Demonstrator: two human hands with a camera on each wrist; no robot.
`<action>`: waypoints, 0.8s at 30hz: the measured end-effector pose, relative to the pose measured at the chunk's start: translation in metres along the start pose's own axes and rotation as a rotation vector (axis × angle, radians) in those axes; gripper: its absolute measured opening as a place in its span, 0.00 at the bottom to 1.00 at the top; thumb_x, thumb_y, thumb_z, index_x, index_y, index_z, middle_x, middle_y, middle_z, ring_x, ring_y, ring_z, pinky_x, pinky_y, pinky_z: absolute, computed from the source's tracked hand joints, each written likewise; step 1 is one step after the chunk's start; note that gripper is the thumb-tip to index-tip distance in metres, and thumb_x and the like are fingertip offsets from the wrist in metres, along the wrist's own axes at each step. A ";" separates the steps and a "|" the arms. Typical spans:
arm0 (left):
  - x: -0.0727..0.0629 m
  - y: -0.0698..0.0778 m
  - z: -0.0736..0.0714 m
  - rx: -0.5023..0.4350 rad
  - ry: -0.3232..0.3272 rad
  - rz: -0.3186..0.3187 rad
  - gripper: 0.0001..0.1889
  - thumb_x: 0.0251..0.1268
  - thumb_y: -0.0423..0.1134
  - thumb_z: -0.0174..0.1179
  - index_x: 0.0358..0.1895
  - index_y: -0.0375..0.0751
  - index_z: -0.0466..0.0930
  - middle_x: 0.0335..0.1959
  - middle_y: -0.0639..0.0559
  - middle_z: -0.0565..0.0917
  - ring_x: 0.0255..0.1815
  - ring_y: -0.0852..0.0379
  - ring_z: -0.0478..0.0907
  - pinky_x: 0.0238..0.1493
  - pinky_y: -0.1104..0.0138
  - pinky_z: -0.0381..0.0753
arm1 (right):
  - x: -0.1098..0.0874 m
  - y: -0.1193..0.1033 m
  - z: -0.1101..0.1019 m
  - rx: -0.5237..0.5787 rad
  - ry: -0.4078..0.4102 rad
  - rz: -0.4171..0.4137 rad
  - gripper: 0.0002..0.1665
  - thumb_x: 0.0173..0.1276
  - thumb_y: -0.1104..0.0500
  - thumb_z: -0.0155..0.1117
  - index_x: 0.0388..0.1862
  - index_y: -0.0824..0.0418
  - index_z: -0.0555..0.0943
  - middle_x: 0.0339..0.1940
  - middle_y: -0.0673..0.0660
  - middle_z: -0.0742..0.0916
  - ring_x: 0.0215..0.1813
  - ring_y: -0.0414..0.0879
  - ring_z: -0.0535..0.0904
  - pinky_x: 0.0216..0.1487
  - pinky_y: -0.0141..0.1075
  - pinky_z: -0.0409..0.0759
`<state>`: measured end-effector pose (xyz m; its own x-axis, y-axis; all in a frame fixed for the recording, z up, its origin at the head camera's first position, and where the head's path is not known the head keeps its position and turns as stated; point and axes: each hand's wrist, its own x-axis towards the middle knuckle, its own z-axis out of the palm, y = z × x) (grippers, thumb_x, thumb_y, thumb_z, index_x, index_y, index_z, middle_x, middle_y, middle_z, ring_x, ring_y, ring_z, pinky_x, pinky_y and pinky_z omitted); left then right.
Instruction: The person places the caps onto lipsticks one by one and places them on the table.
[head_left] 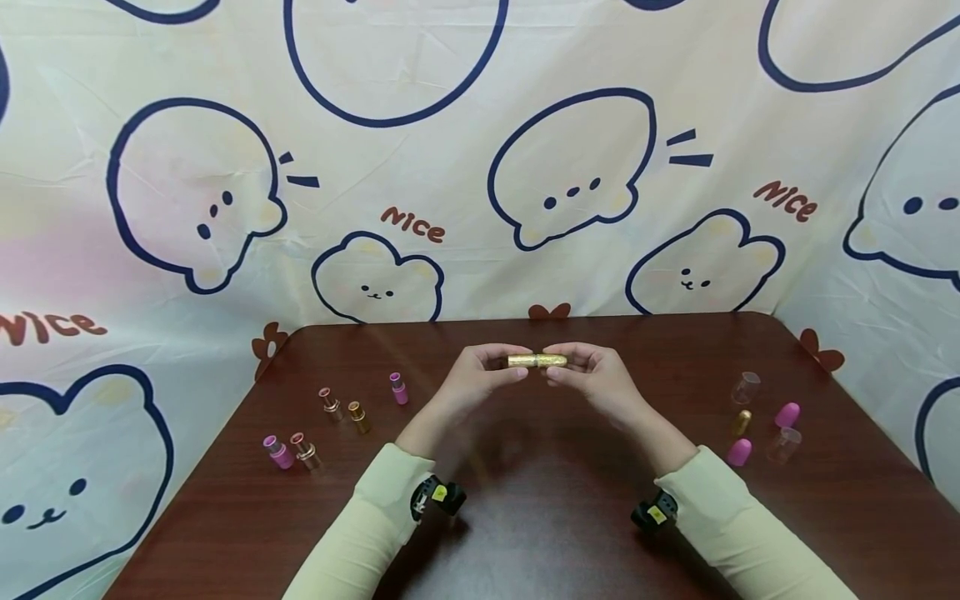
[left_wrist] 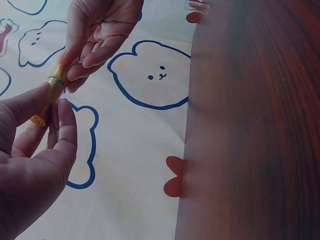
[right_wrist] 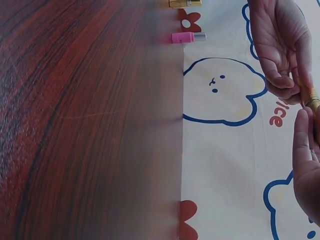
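Above the far part of the table, both hands hold a gold lipstick tube (head_left: 537, 361) lengthwise between them. My left hand (head_left: 480, 371) pinches its left end between thumb and fingers. At the right end, the thumb and fingers of my right hand (head_left: 592, 372) grip it. A thin dark seam rings the closed-looking tube (left_wrist: 56, 81) in the left wrist view, between the two hands. In the right wrist view the tube (right_wrist: 311, 100) is partly cut off by the frame's edge.
Uncapped lipsticks stand on the left of the brown table (head_left: 540, 517): pink (head_left: 398, 389), (head_left: 278, 452) pink, rose-gold (head_left: 329, 403) and gold (head_left: 358, 417) among them. On the right are loose caps: clear (head_left: 783, 446), pink (head_left: 738, 452) and gold (head_left: 742, 422). A printed cloth (head_left: 465, 183) hangs behind.
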<state>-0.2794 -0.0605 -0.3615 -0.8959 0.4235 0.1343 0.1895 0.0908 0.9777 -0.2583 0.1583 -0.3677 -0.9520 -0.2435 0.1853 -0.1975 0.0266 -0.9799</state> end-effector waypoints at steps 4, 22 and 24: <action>0.000 -0.001 0.000 -0.006 0.000 0.004 0.13 0.62 0.34 0.66 0.50 0.37 0.84 0.43 0.46 0.83 0.42 0.51 0.75 0.45 0.61 0.78 | 0.001 0.001 0.000 -0.005 0.000 0.000 0.20 0.65 0.66 0.67 0.54 0.71 0.79 0.47 0.64 0.86 0.49 0.64 0.82 0.47 0.43 0.81; 0.001 -0.009 0.000 0.004 0.013 -0.002 0.13 0.61 0.34 0.67 0.50 0.37 0.85 0.44 0.48 0.85 0.42 0.52 0.77 0.51 0.54 0.78 | 0.001 0.004 0.003 0.001 -0.007 0.019 0.22 0.64 0.66 0.67 0.56 0.73 0.78 0.47 0.64 0.86 0.42 0.50 0.86 0.50 0.51 0.77; 0.000 -0.009 0.000 0.005 0.012 -0.004 0.13 0.61 0.34 0.67 0.50 0.38 0.85 0.44 0.48 0.85 0.41 0.52 0.77 0.50 0.55 0.78 | 0.001 0.004 0.003 -0.003 -0.016 0.013 0.22 0.65 0.65 0.68 0.56 0.73 0.78 0.47 0.64 0.86 0.42 0.51 0.86 0.51 0.52 0.77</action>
<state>-0.2817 -0.0614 -0.3703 -0.9015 0.4120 0.1325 0.1880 0.0972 0.9773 -0.2593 0.1554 -0.3717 -0.9506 -0.2588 0.1715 -0.1861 0.0326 -0.9820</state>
